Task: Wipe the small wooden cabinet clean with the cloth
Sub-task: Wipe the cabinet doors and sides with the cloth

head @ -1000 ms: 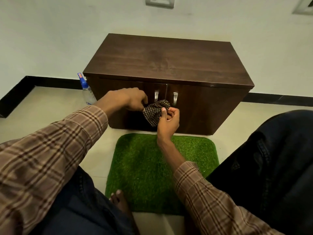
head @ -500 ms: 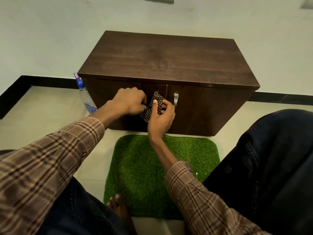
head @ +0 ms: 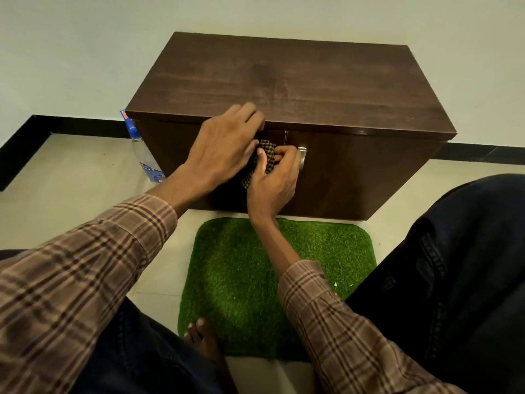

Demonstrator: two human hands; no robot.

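Note:
The small dark wooden cabinet (head: 298, 83) stands against the wall, its two doors closed. A bunched checked cloth (head: 262, 157) is pressed against the front where the doors meet. My left hand (head: 221, 149) covers the cloth from the left, fingers curled over it near the top edge. My right hand (head: 274, 180) grips the cloth from below and the right, beside the metal handle (head: 302, 159) of the right door. The left door's handle is hidden behind my hands.
A green grass-like mat (head: 272, 282) lies on the floor before the cabinet, a bare foot (head: 203, 334) at its near edge. A clear bottle with a blue cap (head: 145, 157) stands at the cabinet's left side. My dark-trousered knee (head: 454, 265) fills the right.
Both hands have gathered the cloth tighter and moved it up against the door fronts. The view has closed in on the cabinet.

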